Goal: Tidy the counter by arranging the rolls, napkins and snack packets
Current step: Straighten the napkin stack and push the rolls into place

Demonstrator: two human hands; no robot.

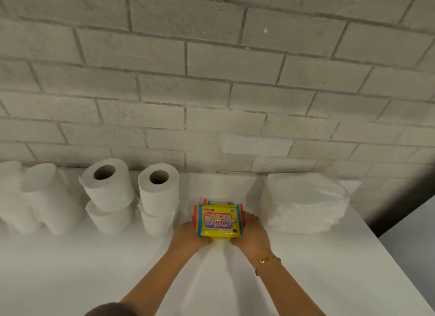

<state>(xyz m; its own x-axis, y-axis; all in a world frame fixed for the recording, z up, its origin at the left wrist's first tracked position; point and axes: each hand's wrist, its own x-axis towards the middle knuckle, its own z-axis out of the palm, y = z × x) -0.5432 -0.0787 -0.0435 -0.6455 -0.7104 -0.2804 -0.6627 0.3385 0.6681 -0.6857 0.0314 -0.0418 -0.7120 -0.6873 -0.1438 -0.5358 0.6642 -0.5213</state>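
Observation:
A stack of yellow packets (219, 219) with red and blue edges lies on the white counter (94, 268), near the wall. My left hand (190, 235) grips the stack's left side and my right hand (251, 233) grips its right side. Left of the packets stand two piles of white toilet rolls, one (108, 193) beside the other (159, 195), each two rolls high. More wrapped white rolls (35, 195) stand at the far left. A pile of white napkins (303, 202) in clear wrap sits right of the packets.
A white brick wall (211, 80) runs along the back of the counter. The counter's right edge (381, 240) slants down to the right, with a dark gap beyond it. A gold bracelet (266, 262) is on my right wrist.

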